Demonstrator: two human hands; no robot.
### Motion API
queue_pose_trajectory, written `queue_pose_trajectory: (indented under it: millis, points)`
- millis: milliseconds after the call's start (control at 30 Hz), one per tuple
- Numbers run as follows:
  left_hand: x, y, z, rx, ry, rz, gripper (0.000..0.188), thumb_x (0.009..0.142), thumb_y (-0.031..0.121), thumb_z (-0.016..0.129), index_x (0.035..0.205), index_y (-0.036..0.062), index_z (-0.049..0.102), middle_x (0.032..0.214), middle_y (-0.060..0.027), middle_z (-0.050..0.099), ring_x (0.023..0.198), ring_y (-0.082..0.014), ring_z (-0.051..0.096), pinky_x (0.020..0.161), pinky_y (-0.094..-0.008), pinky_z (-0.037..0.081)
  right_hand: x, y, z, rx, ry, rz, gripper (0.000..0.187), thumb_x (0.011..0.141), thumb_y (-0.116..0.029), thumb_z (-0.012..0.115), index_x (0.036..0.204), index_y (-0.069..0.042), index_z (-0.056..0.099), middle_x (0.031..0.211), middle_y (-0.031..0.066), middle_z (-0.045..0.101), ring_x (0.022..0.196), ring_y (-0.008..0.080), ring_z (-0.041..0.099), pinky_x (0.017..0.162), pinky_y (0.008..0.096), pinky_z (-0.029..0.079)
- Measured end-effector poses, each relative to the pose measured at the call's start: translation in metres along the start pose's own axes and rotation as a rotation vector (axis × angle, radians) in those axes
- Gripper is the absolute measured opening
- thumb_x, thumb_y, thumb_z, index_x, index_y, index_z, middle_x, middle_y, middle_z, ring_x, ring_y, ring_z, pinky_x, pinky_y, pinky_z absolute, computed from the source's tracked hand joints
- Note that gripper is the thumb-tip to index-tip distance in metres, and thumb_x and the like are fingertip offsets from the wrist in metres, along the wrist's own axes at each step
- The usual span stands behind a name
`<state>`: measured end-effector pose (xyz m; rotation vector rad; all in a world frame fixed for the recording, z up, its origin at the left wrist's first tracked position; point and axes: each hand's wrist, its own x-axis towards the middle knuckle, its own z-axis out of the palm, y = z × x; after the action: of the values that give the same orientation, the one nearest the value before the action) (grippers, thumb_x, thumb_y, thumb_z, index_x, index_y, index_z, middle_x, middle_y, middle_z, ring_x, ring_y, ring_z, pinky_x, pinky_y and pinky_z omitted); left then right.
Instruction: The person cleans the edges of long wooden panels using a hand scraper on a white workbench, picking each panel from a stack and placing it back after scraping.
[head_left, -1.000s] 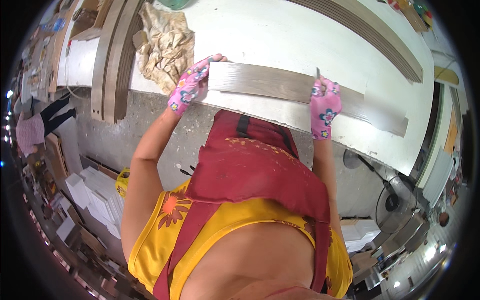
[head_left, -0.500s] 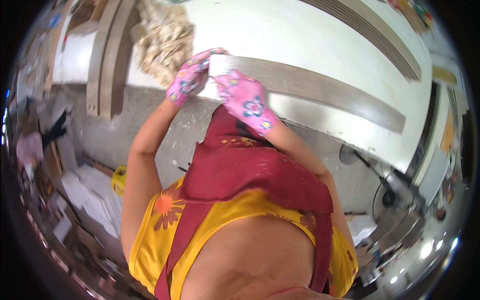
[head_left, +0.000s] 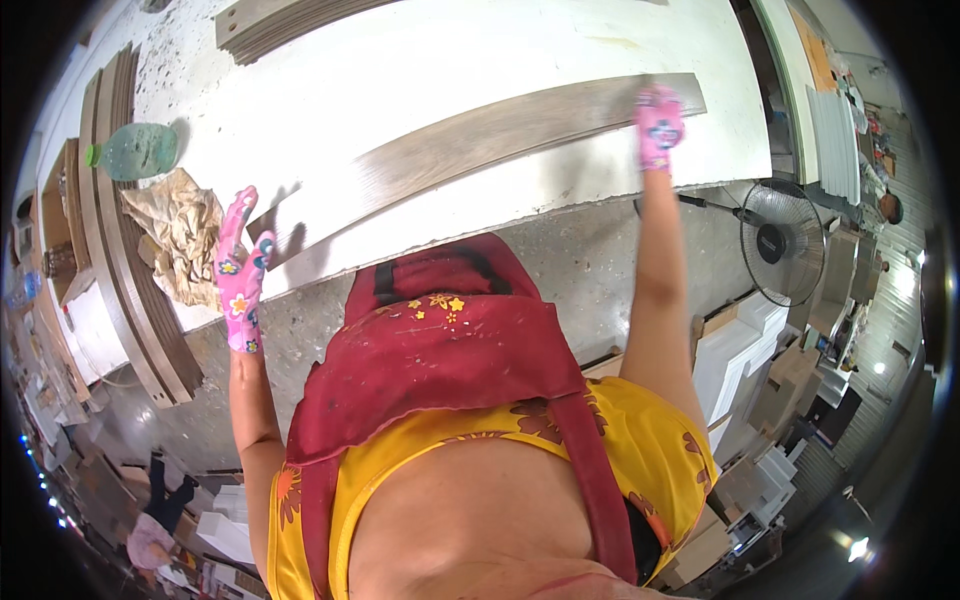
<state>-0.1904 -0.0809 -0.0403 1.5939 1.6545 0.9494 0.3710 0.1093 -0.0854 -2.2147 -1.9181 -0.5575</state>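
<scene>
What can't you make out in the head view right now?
All in the head view:
- Right hand: motion blur hides whether it grips anything.
- Board: glare washes out the grain toward its left end, near the left hand.
- Far plank stack: cut off by the top edge.
- Distant person: too small to tell what the hands do.

The left of two fisheye cameras worn side by side on the head looks steeply down from close above a red apron [head_left: 430, 370], taking in the left hand [head_left: 241, 275], the right hand [head_left: 660, 128] and the tabletop [head_left: 480, 50] beyond, its view bending straight edges toward a dark rim.
</scene>
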Motion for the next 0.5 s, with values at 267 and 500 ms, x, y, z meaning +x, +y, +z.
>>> queue_pose_trajectory:
  millis: [267, 500]
  points:
    - [0.055, 0.049, 0.098, 0.49, -0.408, 0.521, 0.101, 0.064, 0.065, 0.065, 0.14, 0.0074, 0.03, 0.143, -0.0136, 0.034, 0.134, -0.0283, 0.027, 0.112, -0.0441, 0.016, 0.016, 0.083, -0.005, 0.724, 0.063, 0.658, 0.015, 0.085, -0.017, 0.061, 0.094, -0.006, 0.066, 0.07, 0.0058, 0.064, 0.053, 0.009, 0.055, 0.044, 0.024, 0.041]
    - [0.093, 0.088, 0.158, 0.45, -0.517, 0.447, 0.097, 0.054, 0.019, 0.082, 0.138, 0.0134, 0.035, 0.132, -0.0149, 0.041, 0.117, -0.0329, 0.041, 0.101, -0.041, 0.033, -0.067, 0.001, -0.007, 1.34, 0.233, 1.01, 0.025, 0.08, -0.009, 0.068, 0.103, 0.0, 0.063, 0.087, 0.0056, 0.064, 0.071, 0.0087, 0.056, 0.063, 0.0215, 0.047]
